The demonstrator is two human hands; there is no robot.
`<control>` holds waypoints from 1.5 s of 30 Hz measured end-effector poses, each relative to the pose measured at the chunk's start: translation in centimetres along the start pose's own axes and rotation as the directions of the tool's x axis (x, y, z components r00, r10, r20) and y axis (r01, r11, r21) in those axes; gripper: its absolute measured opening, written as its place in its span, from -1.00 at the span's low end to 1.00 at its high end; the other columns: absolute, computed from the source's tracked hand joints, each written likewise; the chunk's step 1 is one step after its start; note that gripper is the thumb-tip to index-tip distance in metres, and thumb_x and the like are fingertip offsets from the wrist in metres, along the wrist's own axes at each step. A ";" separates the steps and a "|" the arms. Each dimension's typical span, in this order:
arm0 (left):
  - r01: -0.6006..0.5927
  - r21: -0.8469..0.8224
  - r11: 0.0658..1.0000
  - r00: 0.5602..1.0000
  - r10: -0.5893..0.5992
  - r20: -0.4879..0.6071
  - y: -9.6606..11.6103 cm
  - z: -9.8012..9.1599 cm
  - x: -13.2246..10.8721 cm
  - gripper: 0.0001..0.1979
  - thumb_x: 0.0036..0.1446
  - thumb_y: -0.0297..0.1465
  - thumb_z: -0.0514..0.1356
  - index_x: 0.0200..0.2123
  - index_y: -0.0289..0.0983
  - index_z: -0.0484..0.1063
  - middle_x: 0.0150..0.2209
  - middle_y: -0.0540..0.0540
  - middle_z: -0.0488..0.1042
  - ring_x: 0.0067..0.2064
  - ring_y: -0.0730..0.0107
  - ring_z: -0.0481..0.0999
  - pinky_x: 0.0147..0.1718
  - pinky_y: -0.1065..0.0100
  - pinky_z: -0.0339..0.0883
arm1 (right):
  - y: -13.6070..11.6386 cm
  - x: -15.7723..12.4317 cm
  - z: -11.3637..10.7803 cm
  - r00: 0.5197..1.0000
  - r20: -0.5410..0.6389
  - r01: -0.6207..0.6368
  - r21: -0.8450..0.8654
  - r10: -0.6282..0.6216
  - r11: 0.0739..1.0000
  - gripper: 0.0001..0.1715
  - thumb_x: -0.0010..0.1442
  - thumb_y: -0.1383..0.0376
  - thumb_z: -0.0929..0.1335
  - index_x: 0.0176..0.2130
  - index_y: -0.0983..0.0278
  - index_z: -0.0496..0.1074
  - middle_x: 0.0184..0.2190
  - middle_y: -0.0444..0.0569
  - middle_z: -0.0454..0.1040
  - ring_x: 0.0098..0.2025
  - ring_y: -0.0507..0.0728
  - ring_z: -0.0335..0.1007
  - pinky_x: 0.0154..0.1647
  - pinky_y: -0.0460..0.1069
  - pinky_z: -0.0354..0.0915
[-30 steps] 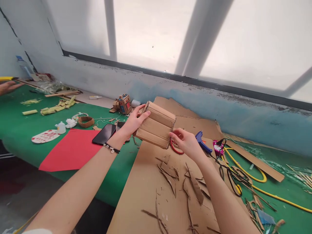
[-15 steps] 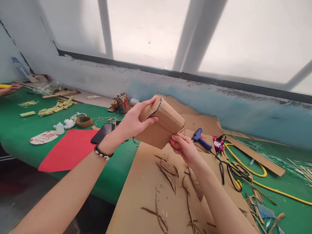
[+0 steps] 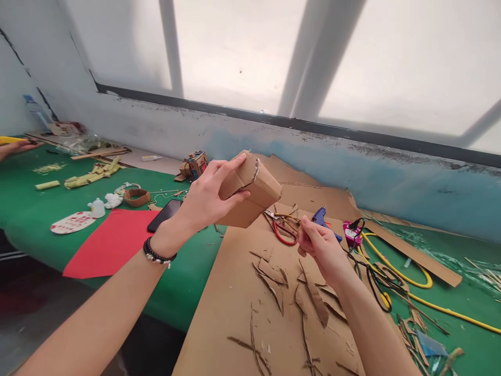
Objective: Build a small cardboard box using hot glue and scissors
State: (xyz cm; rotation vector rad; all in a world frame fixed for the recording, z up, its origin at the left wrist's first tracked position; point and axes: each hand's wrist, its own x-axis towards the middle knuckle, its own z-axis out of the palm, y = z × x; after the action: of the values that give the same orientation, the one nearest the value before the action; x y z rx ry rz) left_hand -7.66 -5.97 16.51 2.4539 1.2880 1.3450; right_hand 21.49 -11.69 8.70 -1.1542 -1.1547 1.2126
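Observation:
My left hand (image 3: 207, 196) grips a small cardboard box (image 3: 250, 193), thumb along its near face and fingers over the top. The box is tilted above the work surface, its corrugated edges showing. Apart from it, to the right, my right hand (image 3: 315, 240) is closed with fingertips pinched together. A thin brownish strip seems to reach these fingertips, but what they hold is unclear. Scissors with red handles (image 3: 285, 236) lie between the box and my right hand. Behind that hand is a blue glue gun (image 3: 320, 215), partly hidden.
Cardboard scraps (image 3: 270, 274) litter the large cardboard sheet (image 3: 219, 313). To the left lie red paper (image 3: 113, 243), a black phone (image 3: 166, 215) and a cardboard ring (image 3: 136, 197). A yellow cable (image 3: 450, 310) and black cord run along the right. Another person's hand (image 3: 15, 149) is at far left.
My right hand has drawn away from the box's lower corner to the right, uncovering the scissors. The box has shifted slightly left and turned in my left hand.

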 end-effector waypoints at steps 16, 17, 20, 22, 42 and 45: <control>0.199 -0.094 0.975 0.941 -0.164 0.296 -2.8 2.2 0.2 -0.24 0.36 -0.09 0.24 0.55 0.01 0.15 0.51 -0.15 0.25 0.50 -0.13 0.26 0.44 -0.10 0.20 | 4.4 2.8 -10.2 0.929 -0.116 -0.059 -0.984 -0.350 0.168 -0.43 0.54 -0.02 0.19 -0.17 0.22 0.62 -0.17 0.16 0.67 -0.10 0.34 0.55 -0.12 0.11 0.35; 0.197 -0.072 0.978 0.926 -0.162 0.341 -3.1 2.2 0.1 -0.22 0.36 -0.09 0.24 0.57 0.01 0.12 0.54 -0.16 0.19 0.53 -0.18 0.19 0.45 -0.12 0.19 | 4.7 3.2 -10.8 0.923 -0.130 -0.090 -0.988 -0.362 0.126 -0.51 0.53 0.06 0.21 -0.03 0.25 0.62 -0.03 0.21 0.65 0.02 0.38 0.52 -0.03 0.13 0.35; 0.231 -0.028 0.973 0.880 -0.196 0.434 -3.9 2.0 -0.7 -0.20 0.32 -0.06 0.28 0.55 0.07 0.15 0.58 -0.15 0.09 0.56 -0.31 0.09 0.43 -0.18 0.21 | 6.0 4.2 -12.3 0.927 -0.157 -0.158 -0.987 -0.341 0.023 -0.52 0.47 0.23 0.25 0.24 0.32 0.51 0.08 0.30 0.61 0.11 0.43 0.50 0.06 0.19 0.35; 0.308 -0.089 0.947 0.871 -0.243 0.428 -4.5 2.4 -1.7 -0.22 0.28 -0.05 0.31 0.51 0.11 0.22 0.52 -0.15 0.17 0.49 -0.27 0.22 0.37 -0.16 0.32 | 7.0 5.0 -13.1 0.938 -0.159 -0.173 -0.985 -0.307 -0.017 -0.50 0.46 0.25 0.26 0.27 0.33 0.49 0.03 0.29 0.62 0.06 0.42 0.53 0.03 0.20 0.38; 0.499 -0.748 0.437 0.782 -0.599 0.172 -6.6 11.1 -4.0 -0.24 -0.05 -0.13 0.58 0.09 -0.18 0.28 0.31 -0.29 0.45 0.36 -0.07 0.46 0.34 -0.11 0.42 | 2.1 7.7 -14.8 0.724 -0.309 -0.147 -0.942 -0.616 0.300 -0.34 0.33 0.08 0.26 0.31 0.29 0.24 0.07 0.28 0.43 0.10 0.41 0.43 0.07 0.25 0.38; 0.469 -0.812 0.349 0.782 -0.592 0.197 -5.1 11.7 -2.5 -0.34 0.04 -0.14 0.53 0.07 -0.14 0.27 0.27 -0.22 0.47 0.30 -0.05 0.52 0.23 -0.16 0.54 | -0.1 8.0 -13.9 0.609 -0.388 -0.064 -0.893 -0.692 0.445 -0.35 0.25 0.04 0.32 0.23 0.25 0.36 0.00 0.22 0.46 0.07 0.41 0.44 0.10 0.29 0.36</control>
State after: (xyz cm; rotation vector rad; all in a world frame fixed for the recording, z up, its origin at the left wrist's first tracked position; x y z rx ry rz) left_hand -3.17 -0.73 5.49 1.1386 0.9546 1.4329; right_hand 35.56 -3.98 8.02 -1.7656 -1.2448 -0.3666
